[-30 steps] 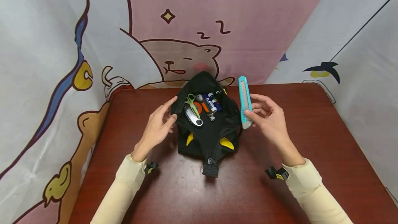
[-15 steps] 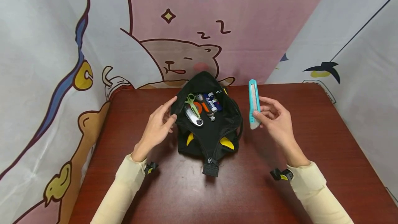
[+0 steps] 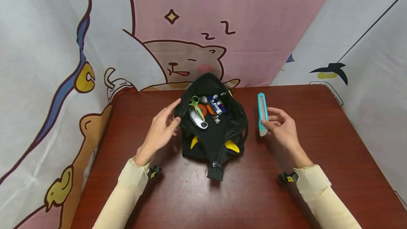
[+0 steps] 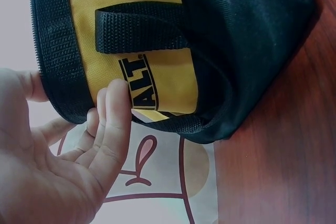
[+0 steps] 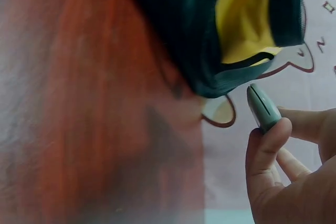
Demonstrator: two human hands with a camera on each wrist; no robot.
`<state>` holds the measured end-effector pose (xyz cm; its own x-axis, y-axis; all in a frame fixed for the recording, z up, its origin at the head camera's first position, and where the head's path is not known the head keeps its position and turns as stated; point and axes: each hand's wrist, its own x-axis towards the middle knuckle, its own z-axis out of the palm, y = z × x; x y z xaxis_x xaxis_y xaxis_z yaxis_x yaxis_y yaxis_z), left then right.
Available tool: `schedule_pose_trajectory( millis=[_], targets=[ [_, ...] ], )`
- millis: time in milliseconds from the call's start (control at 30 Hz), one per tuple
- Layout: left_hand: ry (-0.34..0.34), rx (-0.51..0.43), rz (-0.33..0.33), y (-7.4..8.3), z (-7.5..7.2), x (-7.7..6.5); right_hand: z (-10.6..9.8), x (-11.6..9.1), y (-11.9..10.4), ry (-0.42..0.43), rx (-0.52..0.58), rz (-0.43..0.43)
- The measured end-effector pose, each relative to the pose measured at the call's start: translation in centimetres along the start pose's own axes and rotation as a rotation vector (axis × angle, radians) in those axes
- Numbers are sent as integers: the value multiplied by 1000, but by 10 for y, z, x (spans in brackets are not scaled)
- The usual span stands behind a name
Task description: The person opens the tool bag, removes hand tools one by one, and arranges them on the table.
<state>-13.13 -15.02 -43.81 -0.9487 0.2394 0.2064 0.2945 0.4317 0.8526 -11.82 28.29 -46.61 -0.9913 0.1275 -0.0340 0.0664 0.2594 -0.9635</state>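
A black and yellow tool bag [image 3: 213, 133] stands unzipped on the table, mouth spread. My left hand [image 3: 161, 126] holds its left rim; in the left wrist view, fingers lie on the yellow side while the thumb is at the zipper edge. Off the bag's right side, my right hand [image 3: 282, 128] pinches a turquoise utility knife [image 3: 262, 116] between thumb and fingers, long and nearly upright. The right wrist view shows only the knife's grey end [image 5: 264, 109]. Inside the bag lie green-handled scissors [image 3: 195, 102], a silver tool with a rounded end [image 3: 199, 122] and an orange-and-grey cutter [image 3: 210, 108].
Blue-and-white glue sticks [image 3: 217, 107] and an orange ring [image 3: 202, 110] also lie in the bag. The reddish-brown table [image 3: 321, 140] extends to both sides. A printed curtain [image 3: 254, 10] hangs behind its far edge.
My right hand has carried the utility knife right, away from the bag, then lowered it toward the table. My left hand has stayed at the bag's rim.
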Motion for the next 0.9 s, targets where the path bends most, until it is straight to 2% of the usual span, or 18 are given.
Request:
schedule_pose_trajectory(
  millis=[167, 367, 600, 900],
  targets=[
    [-10, 0, 0, -1, 0, 0, 0, 1, 17, -37, -88, 25],
    [-10, 3, 9, -1, -1, 0, 6, 1, 28, -63, -126, 44],
    [-16, 4, 1, -1, -1, 0, 10, 3, 37, -53, -192, 64],
    [-13, -9, 0, -1, -1, -1, 13, 6, 44, -47, -291, 41]
  ],
)
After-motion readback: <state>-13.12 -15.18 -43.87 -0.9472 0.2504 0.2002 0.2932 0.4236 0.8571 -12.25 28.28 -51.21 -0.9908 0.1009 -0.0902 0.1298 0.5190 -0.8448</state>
